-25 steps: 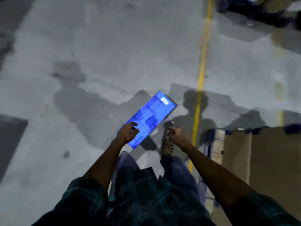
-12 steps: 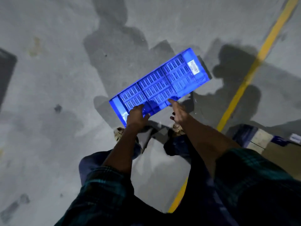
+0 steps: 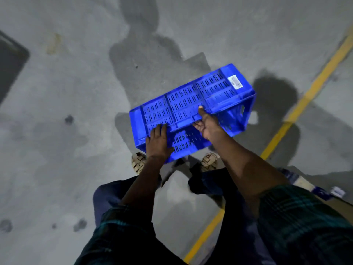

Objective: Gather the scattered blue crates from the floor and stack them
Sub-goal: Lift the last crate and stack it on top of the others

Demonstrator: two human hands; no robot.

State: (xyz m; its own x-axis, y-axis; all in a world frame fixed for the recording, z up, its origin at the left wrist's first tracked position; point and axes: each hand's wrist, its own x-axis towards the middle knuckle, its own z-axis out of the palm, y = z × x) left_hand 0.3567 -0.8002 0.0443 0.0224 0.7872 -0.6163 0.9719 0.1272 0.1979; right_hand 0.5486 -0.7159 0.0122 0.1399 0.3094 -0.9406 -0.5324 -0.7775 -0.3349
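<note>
We hold one blue crate (image 3: 191, 104) up off the grey concrete floor (image 3: 76, 92), tipped onto its side so that a long slotted wall faces up at us; a white label (image 3: 235, 81) sits near the far right corner of that wall; our left hand (image 3: 158, 144) lies across the near edge towards the crate's left end, fingers laid fairly straight over the top wall and thumb out along the lower face; our right hand (image 3: 207, 124) grips the same near edge nearer the middle, thumb on top of the wall and fingers curled beneath it; the crate hangs just above and ahead of our two sandalled feet (image 3: 139, 162); a yellow line (image 3: 298, 109) runs along the floor to the right of us, passing beneath our right arm; at the right edge lies something blue and white (image 3: 305, 185), too blurred for us to tell
</note>
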